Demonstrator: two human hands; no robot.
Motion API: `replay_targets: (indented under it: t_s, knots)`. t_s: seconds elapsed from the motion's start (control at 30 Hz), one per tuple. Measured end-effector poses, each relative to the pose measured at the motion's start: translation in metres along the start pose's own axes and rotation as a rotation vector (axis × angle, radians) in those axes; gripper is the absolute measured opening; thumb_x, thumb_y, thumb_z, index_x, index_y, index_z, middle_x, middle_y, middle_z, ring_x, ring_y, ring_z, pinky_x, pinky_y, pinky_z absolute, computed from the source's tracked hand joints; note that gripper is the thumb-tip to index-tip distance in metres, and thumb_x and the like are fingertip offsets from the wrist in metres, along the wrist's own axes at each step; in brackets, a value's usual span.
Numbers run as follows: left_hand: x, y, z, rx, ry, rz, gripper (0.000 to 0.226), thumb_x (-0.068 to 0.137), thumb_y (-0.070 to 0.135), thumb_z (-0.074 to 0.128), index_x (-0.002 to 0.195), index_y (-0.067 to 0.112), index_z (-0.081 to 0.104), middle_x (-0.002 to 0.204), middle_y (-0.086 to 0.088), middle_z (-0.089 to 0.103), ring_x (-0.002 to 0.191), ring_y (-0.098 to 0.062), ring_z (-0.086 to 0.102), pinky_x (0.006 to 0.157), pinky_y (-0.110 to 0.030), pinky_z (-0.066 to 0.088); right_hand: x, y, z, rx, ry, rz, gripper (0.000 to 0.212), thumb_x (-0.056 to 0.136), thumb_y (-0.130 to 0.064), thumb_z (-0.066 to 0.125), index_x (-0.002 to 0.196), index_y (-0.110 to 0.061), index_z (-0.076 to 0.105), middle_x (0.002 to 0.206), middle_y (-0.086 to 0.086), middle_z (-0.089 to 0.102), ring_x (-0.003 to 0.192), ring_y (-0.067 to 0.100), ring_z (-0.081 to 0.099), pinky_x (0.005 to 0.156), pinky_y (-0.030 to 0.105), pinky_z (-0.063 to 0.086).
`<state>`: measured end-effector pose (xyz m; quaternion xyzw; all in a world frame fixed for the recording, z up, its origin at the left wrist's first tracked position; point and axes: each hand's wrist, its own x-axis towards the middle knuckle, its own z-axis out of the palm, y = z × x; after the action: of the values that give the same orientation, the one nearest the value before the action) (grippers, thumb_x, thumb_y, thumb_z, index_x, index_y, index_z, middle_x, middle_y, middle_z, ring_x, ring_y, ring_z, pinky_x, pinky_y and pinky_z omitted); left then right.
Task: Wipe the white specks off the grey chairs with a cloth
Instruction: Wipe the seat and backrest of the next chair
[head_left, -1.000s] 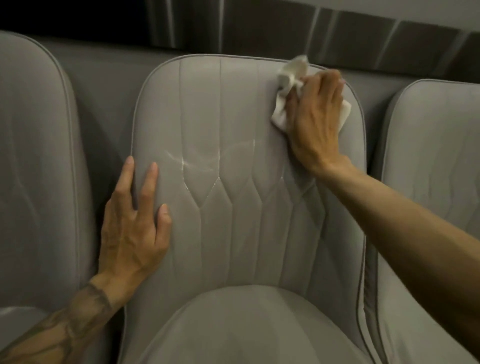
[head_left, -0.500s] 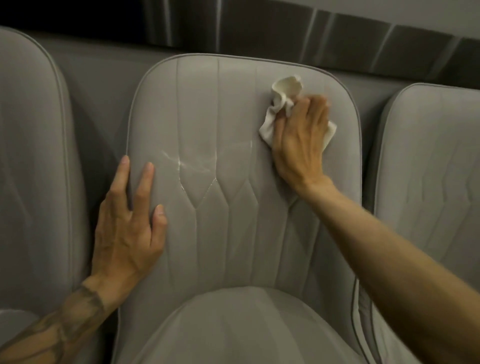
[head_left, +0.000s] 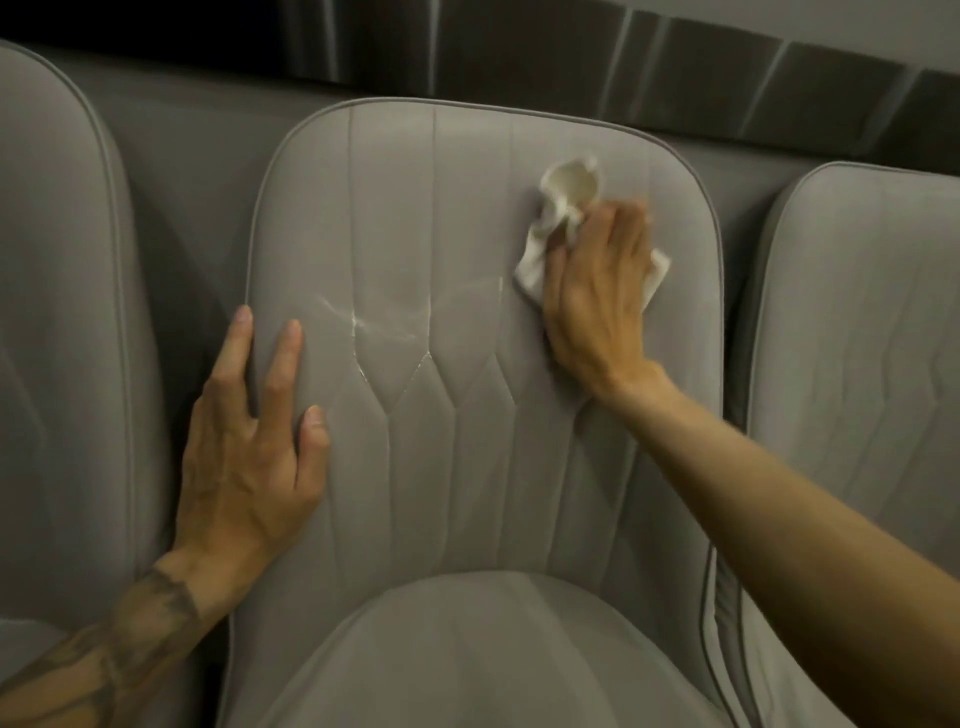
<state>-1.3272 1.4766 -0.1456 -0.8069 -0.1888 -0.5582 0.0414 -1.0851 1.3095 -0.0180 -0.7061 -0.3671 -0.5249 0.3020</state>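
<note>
**Figure: Both hands on the middle chair's backrest**

At the left edge of the frame stands the left chair (head_left: 62, 312). Just beside it, your left hand (head_left: 249, 457) lies flat on the left rim of the middle chair (head_left: 467, 467), on its backrest, with the fingers straight, spread and holding nothing. White streaks (head_left: 363, 327) mark the stitched seams at the centre of the backrest, between your two hands. In the upper right of that backrest, the cloth (head_left: 566, 208), white and crumpled, is pressed to the fabric under your right hand (head_left: 597, 296). That hand's fingers lie extended over it, and the fingertips are blurred. A third chair (head_left: 857, 338) fills the right edge.
</note>
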Motion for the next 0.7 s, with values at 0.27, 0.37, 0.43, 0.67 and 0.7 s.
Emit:
replay_targets:
  t_s: [0.27, 0.37, 0.43, 0.67, 0.7]
  knots:
    - [0.001, 0.003, -0.001, -0.01, -0.002, -0.001, 0.065, 0.103, 0.029, 0.04, 0.164, 0.013, 0.027, 0.167, -0.026, 0.02, 0.148, -0.043, 0.033, 0.117, -0.053, 0.035, 0.036, 0.022, -0.005, -0.046, 0.01, -0.004, 0.028, 0.102, -0.027, 0.04, 0.112, -0.003, 0.051, 0.114, 0.024, 0.051, 0.1, 0.038, 0.049, 0.088, 0.049, 0.039]
    - [0.0, 0.001, -0.001, -0.019, -0.003, -0.008, 0.065, 0.103, 0.03, 0.04, 0.165, 0.014, 0.026, 0.168, -0.025, 0.019, 0.149, -0.042, 0.031, 0.117, -0.052, 0.035, 0.004, 0.011, 0.003, -0.051, 0.006, 0.04, 0.03, 0.102, -0.024, 0.041, 0.12, -0.001, 0.047, 0.119, 0.027, 0.052, 0.107, 0.042, 0.049, 0.095, 0.05, 0.035]
    - [0.0, 0.001, -0.001, -0.01, 0.001, -0.005, 0.065, 0.103, 0.03, 0.039, 0.165, 0.014, 0.026, 0.167, -0.025, 0.019, 0.148, -0.042, 0.032, 0.116, -0.052, 0.036, -0.052, 0.001, -0.003, -0.017, -0.06, -0.044, 0.028, 0.103, -0.027, 0.036, 0.112, -0.003, 0.048, 0.11, 0.023, 0.054, 0.099, 0.037, 0.049, 0.087, 0.049, 0.04]
    - [0.002, 0.003, -0.004, -0.004, -0.01, -0.008, 0.066, 0.102, 0.03, 0.041, 0.164, 0.015, 0.026, 0.167, -0.026, 0.021, 0.145, -0.042, 0.033, 0.112, -0.052, 0.037, -0.035, 0.011, -0.005, -0.074, -0.094, -0.146, 0.02, 0.099, -0.025, 0.047, 0.105, -0.006, 0.052, 0.106, 0.02, 0.053, 0.093, 0.034, 0.049, 0.08, 0.041, 0.036]
    - [0.002, 0.002, -0.004, -0.004, -0.008, -0.007, 0.066, 0.102, 0.03, 0.041, 0.165, 0.015, 0.026, 0.167, -0.026, 0.02, 0.146, -0.042, 0.033, 0.113, -0.052, 0.037, -0.017, 0.013, -0.002, -0.069, -0.039, -0.095, 0.019, 0.099, -0.026, 0.047, 0.105, -0.008, 0.05, 0.107, 0.018, 0.052, 0.094, 0.032, 0.046, 0.081, 0.039, 0.036]
